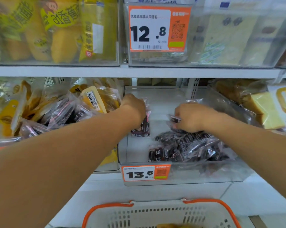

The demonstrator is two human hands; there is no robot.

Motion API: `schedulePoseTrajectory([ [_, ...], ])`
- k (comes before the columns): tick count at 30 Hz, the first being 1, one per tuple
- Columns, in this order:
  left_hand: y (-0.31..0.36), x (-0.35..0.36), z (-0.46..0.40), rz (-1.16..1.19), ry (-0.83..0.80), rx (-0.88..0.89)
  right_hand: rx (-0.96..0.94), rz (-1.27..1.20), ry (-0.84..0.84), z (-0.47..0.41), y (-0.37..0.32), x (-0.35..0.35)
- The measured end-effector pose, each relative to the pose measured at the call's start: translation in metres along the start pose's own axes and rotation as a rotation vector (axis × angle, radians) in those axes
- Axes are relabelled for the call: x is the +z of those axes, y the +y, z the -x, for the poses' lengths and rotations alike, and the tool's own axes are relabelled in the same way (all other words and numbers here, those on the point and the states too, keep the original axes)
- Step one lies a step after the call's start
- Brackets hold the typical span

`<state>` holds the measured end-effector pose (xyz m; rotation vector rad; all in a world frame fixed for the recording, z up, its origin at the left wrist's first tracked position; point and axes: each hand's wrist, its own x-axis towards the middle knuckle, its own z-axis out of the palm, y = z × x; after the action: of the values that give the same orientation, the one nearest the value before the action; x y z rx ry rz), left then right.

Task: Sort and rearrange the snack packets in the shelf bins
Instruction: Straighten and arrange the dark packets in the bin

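Both arms reach into the clear middle bin [180,174], tagged 13.8. The left hand [134,106], at ten o'clock in the bin, grips a dark packet [141,127] hanging upright. The right hand [191,117], at one o'clock, pinches another packet [173,120] atop the dark pile [191,148]. An orange-rimmed basket [160,213] sits at six o'clock.

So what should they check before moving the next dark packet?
1. Left hand holds one upright dark packet: ok.
2. Right hand grips a packet from the pile: ok, exact hold cannot tell.
3. Bare floor in the middle bin: ok.
4. Dark packets mixed among yellow ones in the left bin: not ok.
5. Price tag 13.8 readable: ok.
6. Basket contents: cannot tell.
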<state>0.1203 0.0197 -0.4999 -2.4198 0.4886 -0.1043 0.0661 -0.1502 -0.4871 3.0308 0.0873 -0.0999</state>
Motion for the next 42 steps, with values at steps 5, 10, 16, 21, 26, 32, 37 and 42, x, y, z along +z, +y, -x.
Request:
schedulePoseTrajectory([
  [5,-0.002,-0.001,0.013,0.179,0.038,-0.044,0.0,-0.18,0.16,0.0,0.009,0.016],
  [10,0.005,-0.009,0.053,0.553,0.234,0.135,0.031,-0.03,0.033,0.003,0.001,0.01],
  [16,0.012,0.006,0.072,0.547,0.278,0.072,-0.061,-0.166,0.283,-0.001,0.017,0.0],
  [21,-0.006,0.007,0.074,0.842,0.351,0.022,-0.309,-0.231,0.399,0.022,0.017,-0.02],
  [26,-0.002,0.012,0.079,0.83,0.475,0.086,-0.418,-0.669,0.342,0.034,0.005,-0.017],
  [32,-0.01,0.002,0.073,0.602,0.385,-0.015,-0.226,-0.953,0.316,0.002,-0.026,0.008],
  [37,-0.025,-0.008,0.051,0.502,0.336,-0.042,-0.15,-0.994,0.385,-0.012,-0.042,0.02],
  [42,-0.023,-0.003,0.047,0.534,0.29,0.034,-0.219,-0.832,0.463,-0.014,-0.041,0.032],
])
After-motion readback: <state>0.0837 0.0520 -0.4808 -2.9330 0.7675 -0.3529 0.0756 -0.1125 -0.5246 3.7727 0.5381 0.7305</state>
